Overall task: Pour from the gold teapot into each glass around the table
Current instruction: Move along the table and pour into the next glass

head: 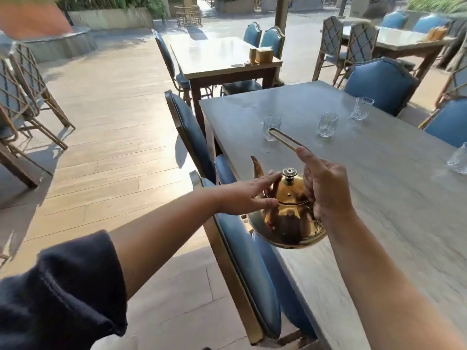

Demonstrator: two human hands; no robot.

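Dark rolled sleeve point(58, 294) at 7 o'clock. Left hand point(242, 195) lies flat, fingers spread, on shiny dome-lidded gold metal teapot point(285, 221); right hand point(326, 188) grips its thin loop handle point(283, 137).

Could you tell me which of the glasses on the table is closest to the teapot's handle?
The leftmost glass, standing just behind the far tip of the gold teapot's handle; the other glasses sit farther right.

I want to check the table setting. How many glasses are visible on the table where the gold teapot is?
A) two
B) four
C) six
B: on the table with the gold teapot, there are three glasses in a line, and a fourth at the right edge.
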